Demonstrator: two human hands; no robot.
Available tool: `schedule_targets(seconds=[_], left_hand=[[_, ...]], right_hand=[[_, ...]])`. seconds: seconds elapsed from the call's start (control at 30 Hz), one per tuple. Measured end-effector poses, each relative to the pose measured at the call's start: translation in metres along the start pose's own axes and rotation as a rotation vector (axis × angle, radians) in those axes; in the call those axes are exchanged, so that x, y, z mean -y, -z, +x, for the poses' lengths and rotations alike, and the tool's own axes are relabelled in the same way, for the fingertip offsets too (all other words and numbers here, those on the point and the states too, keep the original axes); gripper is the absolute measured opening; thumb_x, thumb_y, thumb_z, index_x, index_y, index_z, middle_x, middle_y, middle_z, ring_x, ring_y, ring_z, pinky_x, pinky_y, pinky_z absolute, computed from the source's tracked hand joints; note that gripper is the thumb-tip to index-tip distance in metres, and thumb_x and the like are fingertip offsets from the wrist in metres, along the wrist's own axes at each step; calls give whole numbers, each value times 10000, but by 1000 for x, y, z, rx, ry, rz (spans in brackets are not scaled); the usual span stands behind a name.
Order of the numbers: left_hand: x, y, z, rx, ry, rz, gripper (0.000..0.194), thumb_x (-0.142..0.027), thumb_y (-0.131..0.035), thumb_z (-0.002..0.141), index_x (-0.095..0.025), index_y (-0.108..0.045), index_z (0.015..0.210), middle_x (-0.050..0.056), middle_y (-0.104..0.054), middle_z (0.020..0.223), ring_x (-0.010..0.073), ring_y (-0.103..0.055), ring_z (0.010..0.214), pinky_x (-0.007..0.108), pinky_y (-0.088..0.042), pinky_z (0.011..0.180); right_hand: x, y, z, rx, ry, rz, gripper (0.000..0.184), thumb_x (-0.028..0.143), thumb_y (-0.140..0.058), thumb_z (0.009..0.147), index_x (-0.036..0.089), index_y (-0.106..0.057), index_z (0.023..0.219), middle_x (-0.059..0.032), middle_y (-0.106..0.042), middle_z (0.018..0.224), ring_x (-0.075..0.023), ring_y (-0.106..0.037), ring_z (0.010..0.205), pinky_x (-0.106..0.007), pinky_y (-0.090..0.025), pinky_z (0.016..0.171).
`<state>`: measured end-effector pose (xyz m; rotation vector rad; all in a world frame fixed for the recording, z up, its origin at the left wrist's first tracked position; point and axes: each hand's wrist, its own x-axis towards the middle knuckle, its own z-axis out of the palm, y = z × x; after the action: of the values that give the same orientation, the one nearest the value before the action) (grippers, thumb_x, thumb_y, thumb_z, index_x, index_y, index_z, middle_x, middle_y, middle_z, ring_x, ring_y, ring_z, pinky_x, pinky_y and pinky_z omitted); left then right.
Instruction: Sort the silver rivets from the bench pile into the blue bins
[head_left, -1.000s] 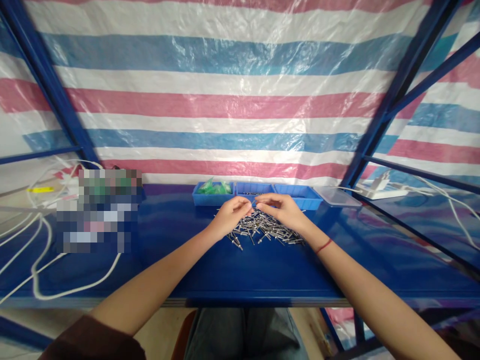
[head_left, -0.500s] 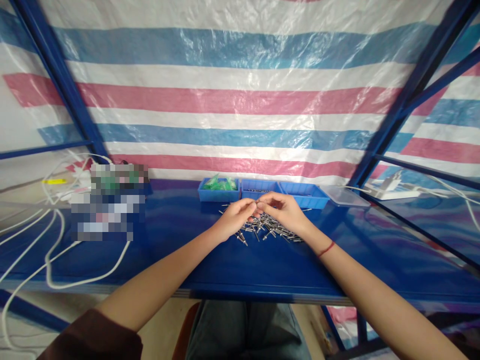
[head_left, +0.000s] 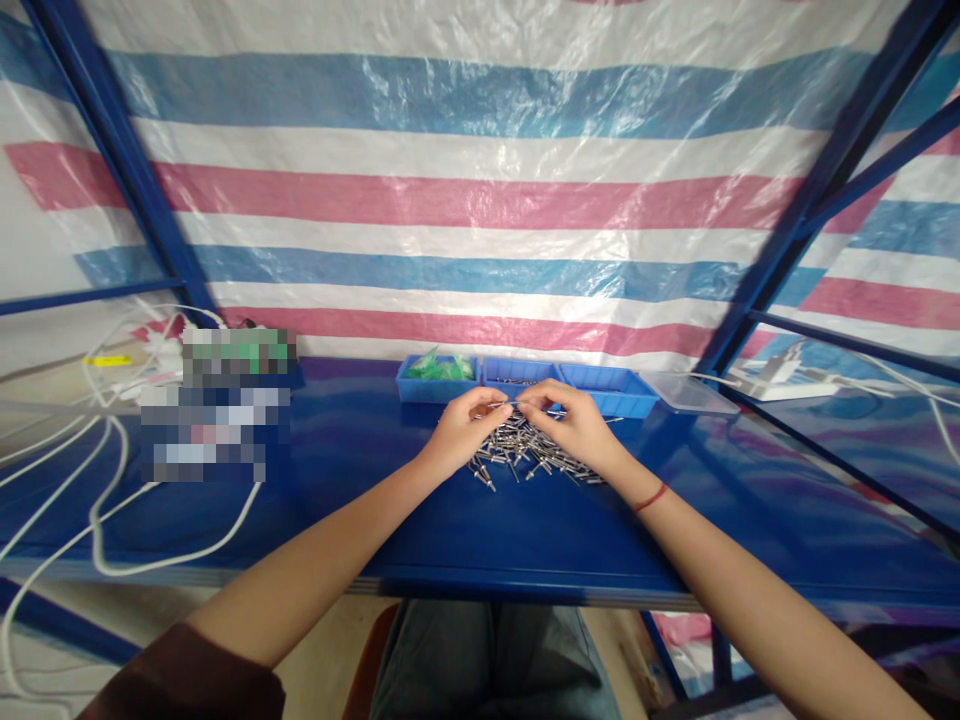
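A loose pile of silvery metal blind rivets (head_left: pixel 525 447) lies on the blue tabletop. Above it, my left hand (head_left: pixel 466 425) is closed in a pinch on one thin rivet (head_left: pixel 513 403), which spans the small gap between the hands. The thumb and fingertips of my right hand (head_left: pixel 564 418) are pinched at the rivet's other end. Both hands partly hide the pile. Just behind them stands a blue bin (head_left: pixel 520 371) with some metal pieces in it.
Left of that bin, another blue bin (head_left: pixel 439 386) holds green plastic packets; a third bin (head_left: pixel 611 392) stands to the right. Beyond it lies a clear lid (head_left: pixel 691 393). White cables (head_left: pixel 112 500) run across the left side, and a power strip (head_left: pixel 787 380) sits at right.
My hands have drawn slightly apart, the left one shifting a little leftward. The thin rivet now shows between the fingertips, which were together before.
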<state>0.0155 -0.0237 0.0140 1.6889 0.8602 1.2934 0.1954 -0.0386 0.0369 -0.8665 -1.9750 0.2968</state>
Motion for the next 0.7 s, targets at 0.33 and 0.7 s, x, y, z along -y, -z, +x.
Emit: schedule_targets(seconds=[0.33,0.7], left_hand=[[1,-1,-1,7,-24,52,248,-328,-653,769,-142,-610,926,48,-669,859,154,-627,805,297,-481,780],[-5,35,14,292,-244,747,225,-272,-486,863,-183,-690,898,60,-676,875,173,-601,782,306,-449,781]], right_hand=[[-14,-9,1,66,-153,85,278,428,-567,843,181,-689,884,-45,-683,798,-166,-584,717,-313,-450,670],[-49,32,6,-549,-839,440,232,405,-641,712,185,-581,758,35,-447,547,-59,-305,414,-201,-216,340]])
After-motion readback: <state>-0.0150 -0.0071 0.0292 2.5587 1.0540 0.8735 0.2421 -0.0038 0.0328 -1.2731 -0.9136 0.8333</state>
